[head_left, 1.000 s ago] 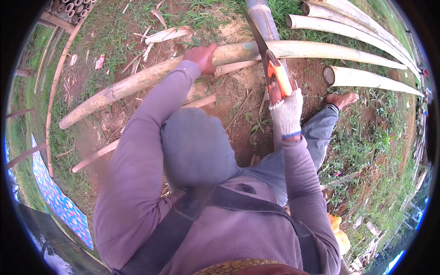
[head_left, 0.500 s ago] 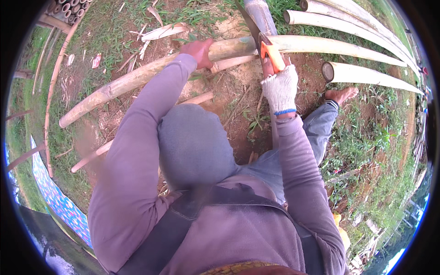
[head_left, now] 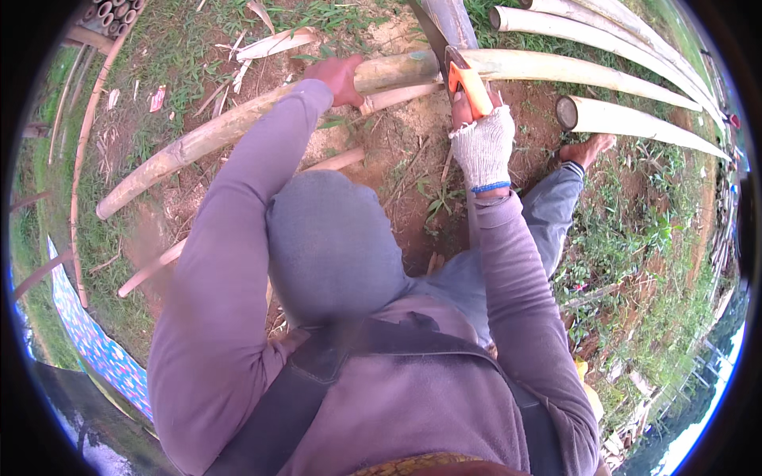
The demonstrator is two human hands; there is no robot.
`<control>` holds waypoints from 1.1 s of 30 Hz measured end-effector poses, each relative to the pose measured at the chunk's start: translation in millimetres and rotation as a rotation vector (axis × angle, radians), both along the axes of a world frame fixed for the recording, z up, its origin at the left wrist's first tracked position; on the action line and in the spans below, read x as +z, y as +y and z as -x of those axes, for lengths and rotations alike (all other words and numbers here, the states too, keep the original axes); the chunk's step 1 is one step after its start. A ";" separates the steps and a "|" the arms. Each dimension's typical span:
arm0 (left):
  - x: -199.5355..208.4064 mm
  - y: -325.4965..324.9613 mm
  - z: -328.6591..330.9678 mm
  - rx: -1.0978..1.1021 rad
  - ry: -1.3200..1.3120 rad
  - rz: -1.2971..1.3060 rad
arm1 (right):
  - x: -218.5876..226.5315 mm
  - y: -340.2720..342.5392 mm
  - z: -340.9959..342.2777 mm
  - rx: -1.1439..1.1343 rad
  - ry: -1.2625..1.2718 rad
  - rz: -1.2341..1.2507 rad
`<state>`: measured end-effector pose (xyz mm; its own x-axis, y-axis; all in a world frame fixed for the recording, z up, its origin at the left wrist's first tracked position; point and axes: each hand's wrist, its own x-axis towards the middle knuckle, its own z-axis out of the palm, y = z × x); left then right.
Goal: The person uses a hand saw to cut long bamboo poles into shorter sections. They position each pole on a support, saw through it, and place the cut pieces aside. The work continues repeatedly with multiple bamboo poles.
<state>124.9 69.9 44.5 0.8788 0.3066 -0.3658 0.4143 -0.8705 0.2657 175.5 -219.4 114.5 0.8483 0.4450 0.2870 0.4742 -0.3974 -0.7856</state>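
Note:
A long pale bamboo pole crosses in front of me from left to right. My left hand, bare, wraps over the pole left of the saw. In a white knit glove with a blue cuff, my right hand grips the orange handle of a handsaw. The saw's blade lies across the pole and points away from me; how deep it sits in the bamboo cannot be made out. Beneath the pole, near the blade, passes a thicker greyish pole.
Several cut bamboo poles lie at the right and far right. My bent left knee rises between my arms, and my bare right foot rests on the soil. A split bamboo strip and dry husks lie at left. Stacked bamboo is at far left.
The saw has shifted slightly toward me across the pole. My left hand keeps its hold on the bamboo. The whole view has moved a little.

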 end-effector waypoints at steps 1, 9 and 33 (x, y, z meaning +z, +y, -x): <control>-5.0 -5.7 9.4 -0.012 -0.003 0.016 | -14.0 -28.1 16.4 0.013 0.053 0.006; -1.5 2.1 4.3 0.035 0.032 0.050 | -33.8 -157.9 110.6 0.026 0.098 0.041; -8.5 28.3 -2.8 -0.003 -0.034 0.066 | -40.2 -96.5 70.9 0.015 0.235 -0.215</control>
